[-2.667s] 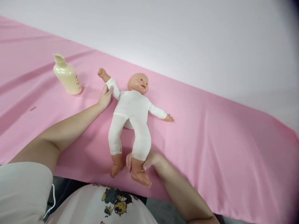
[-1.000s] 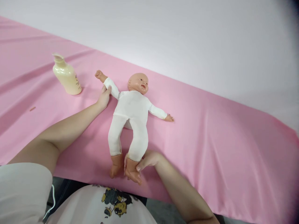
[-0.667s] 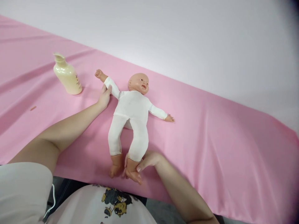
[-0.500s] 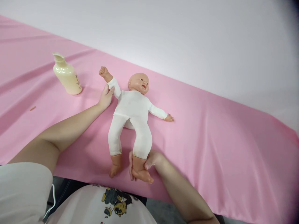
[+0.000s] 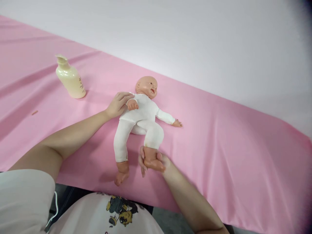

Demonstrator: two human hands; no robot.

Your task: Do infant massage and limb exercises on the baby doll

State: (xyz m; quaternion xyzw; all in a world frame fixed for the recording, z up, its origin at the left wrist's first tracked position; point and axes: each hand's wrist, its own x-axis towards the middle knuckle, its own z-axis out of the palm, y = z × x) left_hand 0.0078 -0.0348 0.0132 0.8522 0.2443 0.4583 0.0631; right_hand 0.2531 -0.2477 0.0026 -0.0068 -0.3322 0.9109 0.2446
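Presently I have the left hand (image 5: 120,103) wrapped over the doll's (image 5: 144,106) left-side arm, the right hand (image 5: 164,160) clamped around its right-side ankle; a bottle (image 5: 72,83) stands left.

Pink cloth (image 5: 219,146), supine doll (image 5: 147,109), upright pump bottle (image 5: 71,79), brown sliver (image 5: 34,113)

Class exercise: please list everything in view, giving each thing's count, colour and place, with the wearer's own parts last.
Cloth: one, pink, across the middle
White surface: one, white, beyond the cloth
Doll: one, white and tan, lying on the cloth
Bottle: one, pale yellow, upright, left of the doll
Strip: one, tan, small, far left on the cloth
Floor: one, grey, bottom
Cord: one, white, lower left
Shirt: one, whitish with dark and yellow print, bottom
Arms: two, bare, from the lower corners
Left grip: one, bare, touching the doll's bent arm
Right grip: one, bare, around the doll's ankle
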